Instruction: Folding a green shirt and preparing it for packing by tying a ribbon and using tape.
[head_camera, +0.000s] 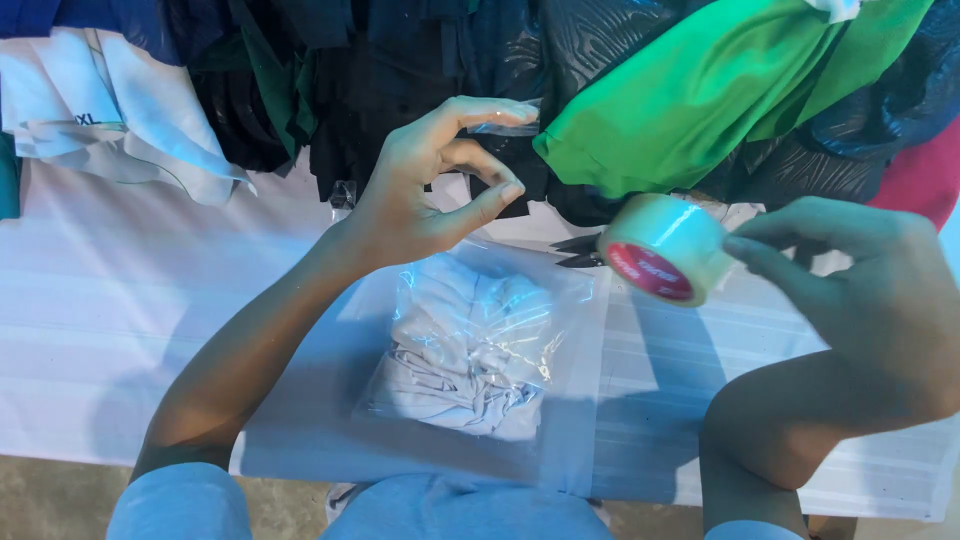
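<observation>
My right hand (860, 275) grips a roll of clear tape (665, 247) with a red core, held up above the table at the right. My left hand (430, 185) is raised over the middle of the table, thumb and fingers pinching a strip of clear tape (505, 127) pulled off the roll. Below both hands lies a clear plastic bag (470, 345) with a folded white garment inside, flat on the white cloth-covered table (120, 330).
A heap of garments lines the far side of the table: a white one (110, 110) at left, dark ones (350, 80) in the middle, a bright green one (700, 90) and a red one (925, 175) at right. Black scissors (580, 250) lie behind the tape roll.
</observation>
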